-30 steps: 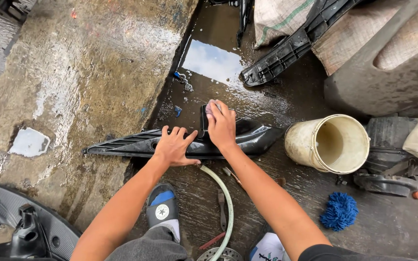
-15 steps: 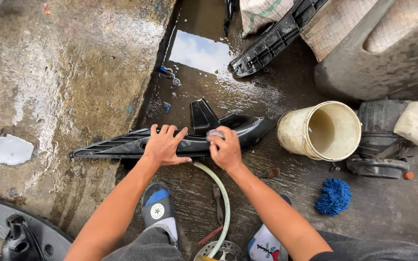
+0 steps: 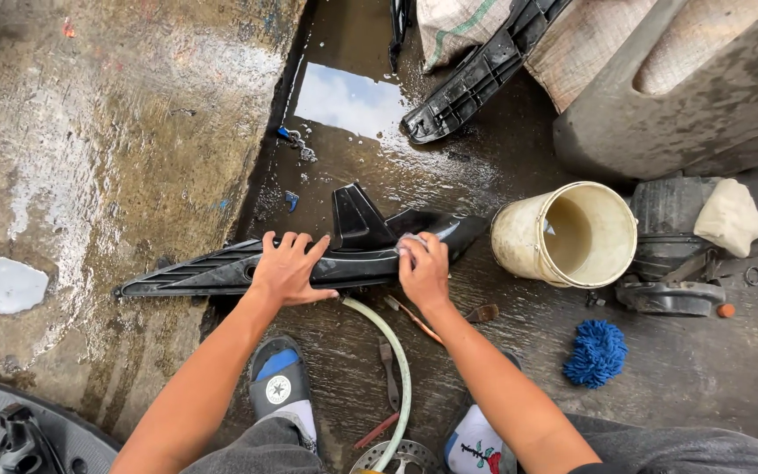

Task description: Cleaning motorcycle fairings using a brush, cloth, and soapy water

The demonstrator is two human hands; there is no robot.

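- Head view, looking straight down: a person crouches over a long black plastic panel that lies across the edge of a wet concrete slab and the lower, muddy ground beside it.
- Left hand rests palm-down on the panel's middle, fingers spread flat over its upper edge, apparently to pin the piece so it does not slide on the wet surface.
- Right hand presses a small pale cloth against the panel's glossy right end, fingers curled together over the cloth; the grip suggests rubbing rather than lifting.
- A pale green hose runs from under the panel toward the person's feet, within easy reach between the two sandalled feet.
- A cream plastic bucket lies tipped on its side just right of the panel, mouth facing the camera; no label shows on it.
- A blue fluffy wash mitt sits on the ground below the bucket, apart from both hands.
- A second black ribbed panel leans against woven sacks at the top; the sack at left carries a green stripe, no readable marking.
- A puddle mirrors the sky beside the slab.
- A round white badge marks the strap of the left sandal.
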